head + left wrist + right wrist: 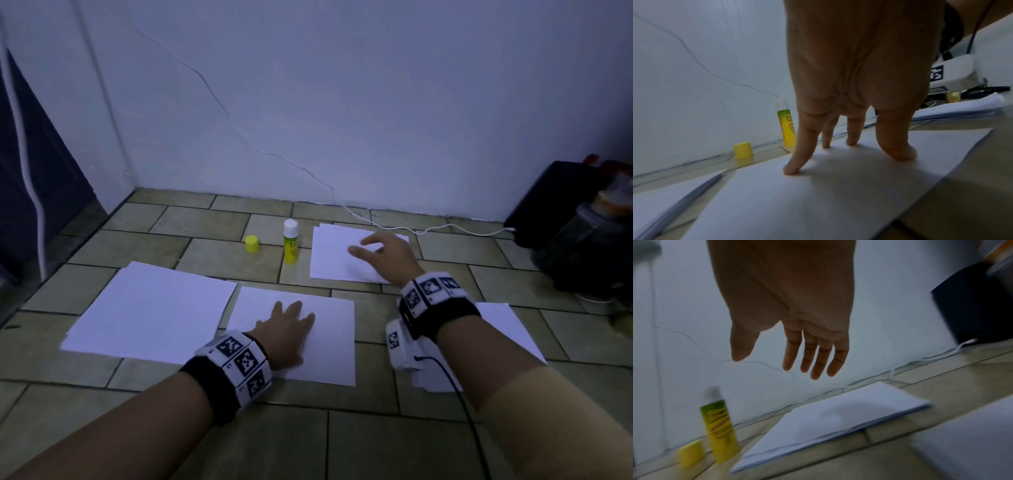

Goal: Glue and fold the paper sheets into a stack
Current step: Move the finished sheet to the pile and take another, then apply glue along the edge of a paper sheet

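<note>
- The left hand (286, 327) lies flat, fingers straight and spread, pressing on a single paper sheet (329, 342) at the centre of the tiled floor (342, 442).
- The right hand (383, 255), fingers straight and holding nothing, hovers over a stack of folded sheets (334, 253) at 1 o'clock from that sheet (no contact in the wrist view).
- A pile of unfolded sheets (150, 308) lies at 9 o'clock.
- The uncapped glue stick (290, 241) stands at 12 o'clock, its yellow cap (252, 244) just beside.
</note>
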A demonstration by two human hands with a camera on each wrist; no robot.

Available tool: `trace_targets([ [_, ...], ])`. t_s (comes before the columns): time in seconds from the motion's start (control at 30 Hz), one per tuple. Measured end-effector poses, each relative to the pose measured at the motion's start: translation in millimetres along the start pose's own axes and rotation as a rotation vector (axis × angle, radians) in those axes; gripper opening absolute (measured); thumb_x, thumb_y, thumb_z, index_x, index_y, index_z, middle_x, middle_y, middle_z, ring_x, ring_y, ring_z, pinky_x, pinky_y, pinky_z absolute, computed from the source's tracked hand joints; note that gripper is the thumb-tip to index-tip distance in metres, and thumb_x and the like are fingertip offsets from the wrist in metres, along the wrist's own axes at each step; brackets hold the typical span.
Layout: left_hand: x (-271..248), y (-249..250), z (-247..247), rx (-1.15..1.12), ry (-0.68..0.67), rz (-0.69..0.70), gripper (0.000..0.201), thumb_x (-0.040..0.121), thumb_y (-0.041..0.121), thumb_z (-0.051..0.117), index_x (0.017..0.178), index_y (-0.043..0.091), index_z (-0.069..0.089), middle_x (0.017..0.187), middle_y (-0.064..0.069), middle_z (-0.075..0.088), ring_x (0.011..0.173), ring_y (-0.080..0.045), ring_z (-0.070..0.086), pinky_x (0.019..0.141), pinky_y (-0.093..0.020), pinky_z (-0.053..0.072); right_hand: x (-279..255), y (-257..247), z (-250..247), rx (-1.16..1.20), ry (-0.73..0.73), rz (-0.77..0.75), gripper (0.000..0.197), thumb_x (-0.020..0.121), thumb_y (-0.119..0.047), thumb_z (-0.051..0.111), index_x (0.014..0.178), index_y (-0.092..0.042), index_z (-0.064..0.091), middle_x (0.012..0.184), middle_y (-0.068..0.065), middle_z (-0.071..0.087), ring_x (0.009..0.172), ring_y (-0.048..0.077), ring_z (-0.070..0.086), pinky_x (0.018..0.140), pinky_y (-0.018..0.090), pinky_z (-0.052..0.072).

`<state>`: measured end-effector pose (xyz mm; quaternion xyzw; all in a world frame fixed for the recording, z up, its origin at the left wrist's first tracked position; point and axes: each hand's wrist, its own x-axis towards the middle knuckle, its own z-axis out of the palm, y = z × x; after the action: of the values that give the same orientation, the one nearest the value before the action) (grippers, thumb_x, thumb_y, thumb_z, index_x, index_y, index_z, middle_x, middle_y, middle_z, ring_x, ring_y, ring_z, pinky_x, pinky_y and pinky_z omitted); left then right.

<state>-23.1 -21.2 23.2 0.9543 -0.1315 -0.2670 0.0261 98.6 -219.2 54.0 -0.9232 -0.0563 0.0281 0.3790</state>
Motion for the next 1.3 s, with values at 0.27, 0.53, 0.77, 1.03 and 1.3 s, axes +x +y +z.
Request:
trace_targets([
  [0.27, 5.8, -6.9, 2.7, -0.015, -0.073, 0.011, 0.083, 0.095, 0.031, 0.057, 0.155, 0.024, 0.0, 0.161, -0.006, -0.013, 0.146, -0.039, -0.01, 0.113, -0.059, 0.022, 52.5, -61.0, 65.6, -0.237, -0.303, -0.042, 0.069, 0.08, -0.041, 0.074, 0.136, -0.014, 0.045, 0.136, 0.006, 0.051, 0.121, 0.021, 0.05, 0.097, 0.031, 0.041],
  [0.53, 11.4, -6.6, 3.0, 0.009, -0.121, 0.009, 0.081, 0.095, 0.033, 0.057, 0.154, 0.024, 0.003, 0.161, -0.005, -0.015, 0.146, -0.04, -0.01, 0.112, -0.062, 0.022, 72.1, -79.2, 101.9, -0.372, -0.206, -0.058, 0.038, 0.085, -0.031, 0.059, 0.057, -0.012, 0.041, 0.056, 0.002, 0.042, 0.053, 0.02, 0.042, 0.047, 0.024, 0.024],
  [0.77, 7.4, -7.5, 2.8, -0.004, -0.098, 0.017, 0.083, 0.096, 0.033, 0.055, 0.154, 0.025, -0.004, 0.161, -0.005, -0.015, 0.146, -0.038, -0.01, 0.114, -0.059, 0.022, 42.8, -71.0, 70.5, -0.026, -0.18, -0.017, 0.032, 0.09, -0.028, 0.061, 0.116, -0.011, 0.062, 0.107, 0.003, 0.06, 0.101, 0.023, 0.055, 0.079, 0.027, 0.04],
  [1.03, 13.1, -0.3, 8.3, -0.01, -0.008, -0.068, 0.08, 0.096, 0.039, 0.051, 0.154, 0.027, -0.003, 0.161, -0.009, -0.009, 0.145, -0.042, -0.003, 0.113, -0.055, 0.028, -3.3, -55.7, -8.6, -0.235, -0.366, 0.025, 0.039, 0.071, -0.026, 0.083, 0.106, -0.022, 0.066, 0.083, -0.008, 0.056, 0.06, 0.01, 0.052, 0.046, 0.017, 0.041],
  [1.3, 19.3, 28.3, 12.4, -0.034, -0.064, -0.164, 0.067, 0.1, 0.041, 0.04, 0.147, 0.051, -0.005, 0.158, -0.016, -0.019, 0.141, -0.053, -0.01, 0.111, -0.064, 0.023, -20.9, -34.5, -5.2, -0.193, -0.196, -0.048, 0.026, 0.067, -0.004, 0.077, 0.087, -0.018, 0.066, 0.094, -0.001, 0.059, 0.085, 0.013, 0.051, 0.054, 0.014, 0.035],
])
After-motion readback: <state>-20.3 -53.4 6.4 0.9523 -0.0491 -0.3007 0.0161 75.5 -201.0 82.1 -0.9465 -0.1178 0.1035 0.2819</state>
